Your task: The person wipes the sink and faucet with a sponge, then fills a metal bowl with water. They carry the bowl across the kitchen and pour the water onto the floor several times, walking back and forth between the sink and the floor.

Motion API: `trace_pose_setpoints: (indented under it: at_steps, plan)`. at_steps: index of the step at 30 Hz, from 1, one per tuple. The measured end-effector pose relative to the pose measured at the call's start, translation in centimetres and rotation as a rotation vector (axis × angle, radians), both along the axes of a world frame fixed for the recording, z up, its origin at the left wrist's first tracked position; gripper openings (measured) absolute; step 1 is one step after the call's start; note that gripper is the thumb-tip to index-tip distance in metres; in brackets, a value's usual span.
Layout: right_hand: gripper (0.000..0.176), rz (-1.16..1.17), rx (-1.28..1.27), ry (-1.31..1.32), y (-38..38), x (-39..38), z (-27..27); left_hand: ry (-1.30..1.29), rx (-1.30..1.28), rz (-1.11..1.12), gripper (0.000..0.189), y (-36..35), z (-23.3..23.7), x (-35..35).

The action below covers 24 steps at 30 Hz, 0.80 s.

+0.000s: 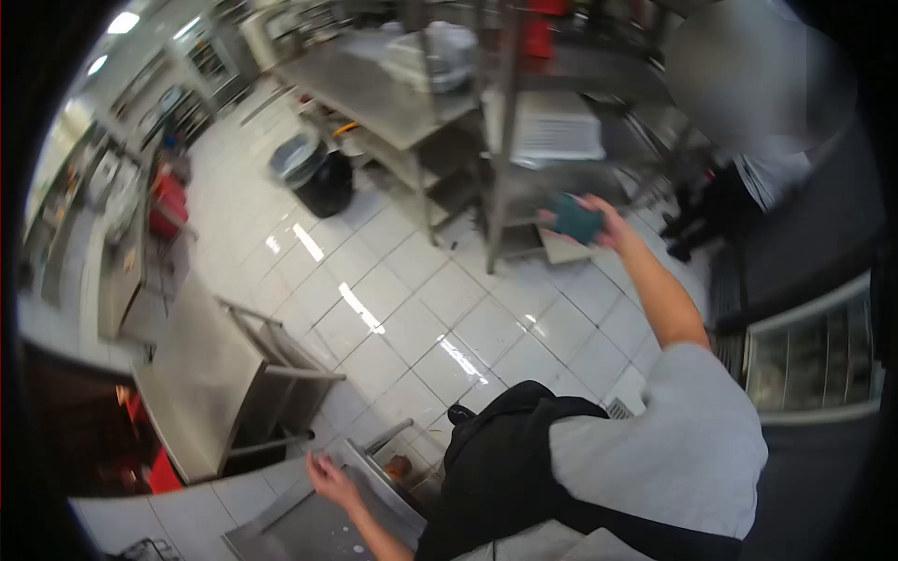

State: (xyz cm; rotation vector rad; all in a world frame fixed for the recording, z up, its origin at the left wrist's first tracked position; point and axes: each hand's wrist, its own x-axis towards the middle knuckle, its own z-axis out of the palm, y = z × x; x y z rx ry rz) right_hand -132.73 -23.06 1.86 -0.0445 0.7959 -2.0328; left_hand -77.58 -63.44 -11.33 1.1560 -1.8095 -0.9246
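Steel table, teal pad — rack ahead

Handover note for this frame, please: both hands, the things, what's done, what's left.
Right hand: raised out front, gripping a teal pad, clear of any surface.
Left hand: low, open, resting on the edge of a steel counter; holds nothing.
Nearby: steel shelves beyond the pad, a bin to their left, a person at far right.
Done: pad is in hand.
Left: pad touches no surface yet.
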Motion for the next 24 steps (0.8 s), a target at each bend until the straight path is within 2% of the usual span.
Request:
trace_pose_setpoints:
  at_steps: [1,2,3,4,6,7,8,9,10,11,12,13,14,16,17,18,19,21,24]
  plan:
    - [0.049,-0.061,0.179,0.156,5.6,-2.3,-7.0,0.039,0.059,-0.021,0.028,-2.3,0.4,-1.9]
    - [0.048,-0.120,0.282,0.113,8.7,0.2,-9.4,-0.019,0.044,-0.065,0.027,-4.6,0.9,-4.1]
    - [0.045,-0.207,0.586,0.075,13.0,1.4,-15.0,-0.078,0.034,-0.133,0.025,-6.8,1.1,-6.9]
    - [0.041,-0.294,0.762,-0.133,15.9,4.1,-19.3,-0.074,0.009,-0.214,0.024,-9.0,0.5,-9.8]
    - [0.033,-0.121,1.136,-0.253,19.3,10.7,-25.2,-0.139,0.003,-0.372,0.023,-12.3,0.7,-15.6]
    - [0.031,-0.102,1.316,-0.406,16.8,14.0,-23.3,-0.193,0.011,-0.433,0.022,-13.8,0.9,-17.7]
    - [0.032,-0.055,1.319,-0.444,18.1,16.3,-27.3,-0.195,0.007,-0.444,0.022,-15.7,0.3,-19.9]
    - [0.033,-0.005,1.316,-0.481,19.1,17.1,-31.8,-0.284,0.119,-0.528,0.024,-17.8,-1.0,-22.3]
    - [0.033,-0.007,1.305,-0.485,15.7,16.1,-31.1,-0.376,0.228,-0.604,0.027,-20.1,-2.6,-24.5]
    - [0.034,-0.013,1.170,-0.485,12.4,15.2,-30.3,-0.383,0.222,-0.604,0.027,-22.2,-4.1,-26.0]
    - [0.036,-0.018,1.042,-0.493,9.6,14.7,-29.1,-0.552,0.193,-0.671,0.029,-24.3,-5.8,-27.0]
    - [0.037,0.021,1.071,-0.423,10.9,12.2,-36.9,-0.725,0.174,-0.737,0.032,-25.9,-7.0,-27.7]
    - [0.033,-0.066,1.016,-0.442,5.7,10.0,-33.5,-0.804,0.203,-0.741,0.035,-27.5,-8.2,-27.4]
    - [0.031,0.060,0.975,-0.339,-4.7,3.9,-27.0,-0.829,0.278,-0.726,0.036,-30.4,-11.4,-26.7]
    - [0.032,0.079,0.926,-0.210,-6.6,0.7,-30.9,-0.841,0.347,-0.714,0.036,-31.8,-11.9,-26.5]
    - [0.029,0.077,0.934,-0.172,-10.8,-2.3,-30.8,-0.759,0.406,-0.677,0.032,-32.0,-10.5,-26.8]
    - [0.026,0.147,0.919,-0.134,-15.8,-4.9,-28.1,-0.770,0.423,-0.666,0.032,-32.4,-9.5,-26.7]
    - [0.026,0.237,0.860,0.041,-23.9,-10.0,-26.5,-0.461,0.714,-0.529,0.026,-33.4,-8.0,-27.1]
    - [0.027,0.260,0.870,0.160,-35.6,-15.2,-23.5,-0.346,0.809,-0.398,0.022,-37.2,-8.0,-26.9]
